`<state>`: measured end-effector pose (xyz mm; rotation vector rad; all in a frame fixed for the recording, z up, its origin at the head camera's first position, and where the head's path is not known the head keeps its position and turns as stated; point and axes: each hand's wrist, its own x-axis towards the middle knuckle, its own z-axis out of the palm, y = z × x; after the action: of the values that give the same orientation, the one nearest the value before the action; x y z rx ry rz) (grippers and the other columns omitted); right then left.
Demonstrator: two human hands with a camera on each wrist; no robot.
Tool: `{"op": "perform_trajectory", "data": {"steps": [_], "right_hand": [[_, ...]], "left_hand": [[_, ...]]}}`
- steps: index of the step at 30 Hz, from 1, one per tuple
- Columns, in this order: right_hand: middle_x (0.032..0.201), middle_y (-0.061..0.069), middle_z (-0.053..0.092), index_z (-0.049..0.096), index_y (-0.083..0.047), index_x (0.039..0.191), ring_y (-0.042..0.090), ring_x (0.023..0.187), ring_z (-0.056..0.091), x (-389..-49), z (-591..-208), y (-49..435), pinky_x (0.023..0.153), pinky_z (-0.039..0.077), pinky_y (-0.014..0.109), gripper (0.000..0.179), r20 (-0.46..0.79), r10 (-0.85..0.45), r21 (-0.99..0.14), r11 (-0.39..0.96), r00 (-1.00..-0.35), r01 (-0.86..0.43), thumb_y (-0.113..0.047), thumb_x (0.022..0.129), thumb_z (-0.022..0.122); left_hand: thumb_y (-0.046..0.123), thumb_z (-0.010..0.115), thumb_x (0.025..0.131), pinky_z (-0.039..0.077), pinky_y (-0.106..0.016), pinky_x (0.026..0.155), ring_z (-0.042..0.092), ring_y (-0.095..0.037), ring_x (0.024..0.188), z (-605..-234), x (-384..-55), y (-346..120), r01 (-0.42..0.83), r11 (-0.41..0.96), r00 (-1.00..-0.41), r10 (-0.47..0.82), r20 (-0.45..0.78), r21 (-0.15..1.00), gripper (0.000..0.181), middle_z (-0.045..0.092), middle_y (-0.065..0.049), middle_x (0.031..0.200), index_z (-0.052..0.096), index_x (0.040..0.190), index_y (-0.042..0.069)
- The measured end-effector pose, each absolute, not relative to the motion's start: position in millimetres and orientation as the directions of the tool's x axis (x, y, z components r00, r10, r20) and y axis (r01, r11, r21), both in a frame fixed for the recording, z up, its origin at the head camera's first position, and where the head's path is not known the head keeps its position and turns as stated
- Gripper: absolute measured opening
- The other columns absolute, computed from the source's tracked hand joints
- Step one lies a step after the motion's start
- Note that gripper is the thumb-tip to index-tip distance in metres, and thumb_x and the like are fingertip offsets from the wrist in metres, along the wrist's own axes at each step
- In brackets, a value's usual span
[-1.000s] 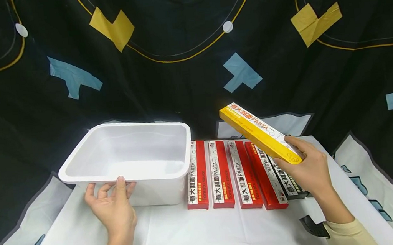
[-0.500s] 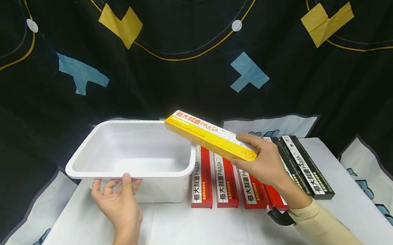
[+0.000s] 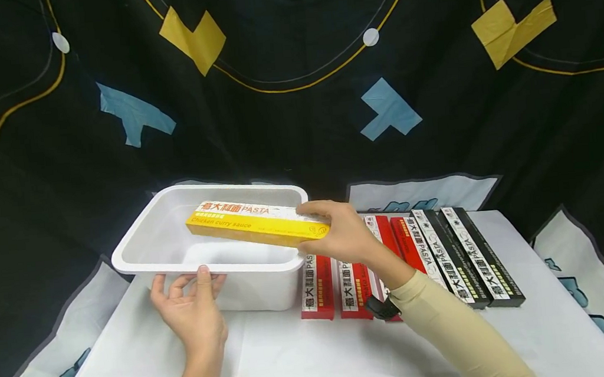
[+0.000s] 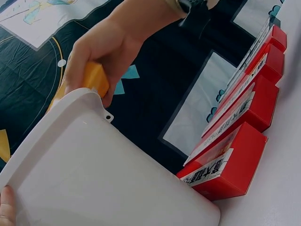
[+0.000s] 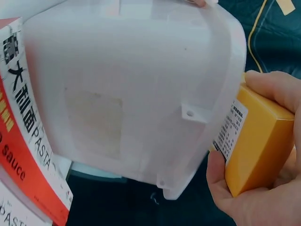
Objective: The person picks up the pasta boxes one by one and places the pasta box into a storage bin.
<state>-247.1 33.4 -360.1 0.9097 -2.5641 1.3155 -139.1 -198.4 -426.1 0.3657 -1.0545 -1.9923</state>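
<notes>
My right hand [image 3: 339,227] grips one end of a yellow pasta box [image 3: 251,222] labelled chicken curry sauce. The box hangs over the opening of a white plastic bin [image 3: 180,268], its far end inside the rim outline in the head view. In the right wrist view, thumb and fingers clasp the yellow end of the pasta box [image 5: 263,141] beside the bin's rim. My left hand [image 3: 191,306] holds the bin's front rim, palm up, with fingers bent under the lip. A fingertip of the left hand [image 4: 7,207] shows on the bin in the left wrist view.
Right of the bin, several red tomato sauce pasta boxes [image 3: 317,288] lie in a row, the nearest one close to the bin's wall. Two black pasta boxes [image 3: 483,257] lie further right on the white table [image 3: 315,359]. A dark curtain [image 3: 287,136] hangs behind.
My right hand has carried the yellow pasta box leftward from above the red and black boxes to over the bin, levelling it out. My left hand stays at the bin's rim.
</notes>
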Motion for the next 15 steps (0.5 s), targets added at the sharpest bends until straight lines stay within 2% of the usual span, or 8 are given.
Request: {"op": "perform_trajectory", "data": {"steps": [8,15], "right_hand": [[0.123,-0.010,0.063,0.063,-0.019,0.128,0.012,0.099,0.056,-267,-357,9,0.076,0.060,0.019,0.061,0.350,-0.591,-0.620,0.436,-0.727,-0.653,-0.034,0.073,0.084],[0.123,-0.007,0.064,0.064,-0.017,0.127,0.010,0.095,0.058,-279,-350,-9,0.072,0.059,0.016,0.060,0.283,-0.645,-0.604,0.456,-0.710,-0.654,-0.033,0.073,0.084]], "left_hand": [[-0.004,0.068,0.088,0.062,-0.042,0.077,0.067,-0.027,0.084,-426,-138,-197,0.553,-0.309,-0.610,-0.783,0.124,0.774,0.073,0.046,-0.019,0.115,0.022,0.142,0.015],[-0.004,0.068,0.088,0.062,-0.042,0.077,0.067,-0.027,0.085,-425,-137,-198,0.563,-0.307,-0.608,-0.782,0.133,0.767,0.073,0.045,-0.019,0.115,0.023,0.142,0.014]]}}
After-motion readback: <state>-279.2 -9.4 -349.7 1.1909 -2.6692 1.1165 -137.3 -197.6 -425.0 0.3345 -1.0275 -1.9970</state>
